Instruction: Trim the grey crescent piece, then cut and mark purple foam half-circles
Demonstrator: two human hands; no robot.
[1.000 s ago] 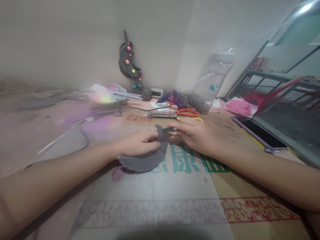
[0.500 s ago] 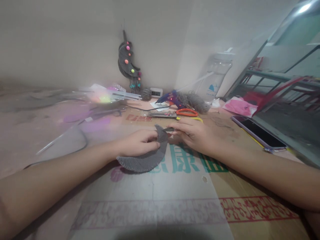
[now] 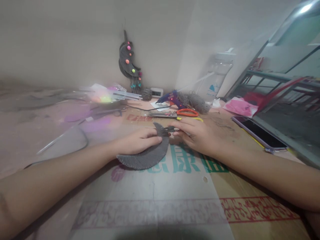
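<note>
A crescent moon shape wrapped in grey yarn (image 3: 147, 160) is held just above the cardboard. My left hand (image 3: 140, 141) grips its inner side, thumb on top and fingers curled behind the upper part. At the crescent's upper end, my right hand (image 3: 191, 133) pinches a small dark pointed tool (image 3: 172, 129). The tool's tip touches or overlaps the yarn there; its exact kind is partly hidden by the fingers. Behind the hands lie scissors with orange handles (image 3: 189, 112), and a yellow handle shows beside my right fingers.
A purple glue gun (image 3: 172, 97), grey yarn (image 3: 195, 101) and a bottle (image 3: 217, 78) stand at the back. Clear sticks and plastic bags (image 3: 107, 96) lie left. A phone (image 3: 260, 132) and pink packet (image 3: 240, 106) are right. A decorated crescent (image 3: 127, 61) hangs on the wall.
The crescent has tilted slightly, its lower edge a little higher. My left thumb reaches slightly further right across it. The right hand keeps its pinch near the upper end.
</note>
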